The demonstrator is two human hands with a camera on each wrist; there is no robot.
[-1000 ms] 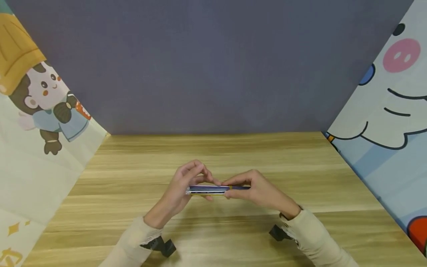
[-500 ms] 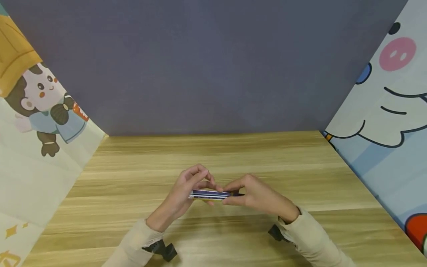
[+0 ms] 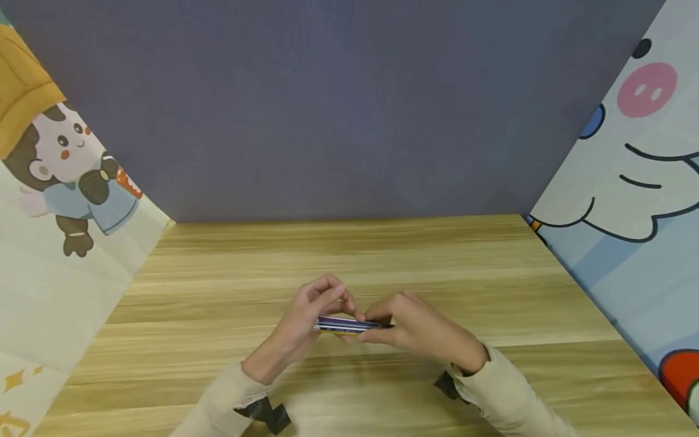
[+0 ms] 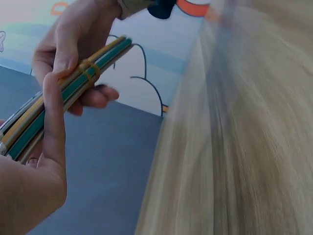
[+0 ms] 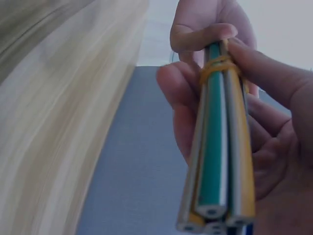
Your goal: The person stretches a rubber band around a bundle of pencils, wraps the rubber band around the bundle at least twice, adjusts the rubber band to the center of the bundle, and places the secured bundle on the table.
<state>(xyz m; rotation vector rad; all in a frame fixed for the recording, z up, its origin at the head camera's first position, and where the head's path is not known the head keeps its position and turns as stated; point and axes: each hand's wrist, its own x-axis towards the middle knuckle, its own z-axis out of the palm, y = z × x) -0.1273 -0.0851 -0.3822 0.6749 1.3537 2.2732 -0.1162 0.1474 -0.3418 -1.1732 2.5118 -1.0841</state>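
A bundle of several pencils point(image 3: 345, 325), striped purple and white from above, lies across both hands over the table. In the left wrist view, green and yellow pencils point(image 4: 73, 88) show on its other side. A yellow rubber band point(image 5: 218, 69) is wound round the bundle. My left hand point(image 3: 306, 317) holds the pencils toward their left end, with a finger or thumb point(image 4: 54, 117) lying across them. My right hand point(image 3: 420, 323) grips the bundle around the band, its thumb point(image 5: 269, 68) against the pencils. The flat, unsharpened pencil ends point(image 5: 212, 211) face the right wrist camera.
The wood-grain table point(image 3: 218, 261) spreads under both hands. A dark grey panel point(image 3: 349, 109) rises behind it, with cartoon-printed sheets point(image 3: 82, 182) on the left and right sides. Black wrist mounts point(image 3: 267, 416) hang below both sleeves.
Both hands and the bundle sit slightly lower in the head view. The right hand has moved left along the pencils toward the left hand, and less of the right end shows.
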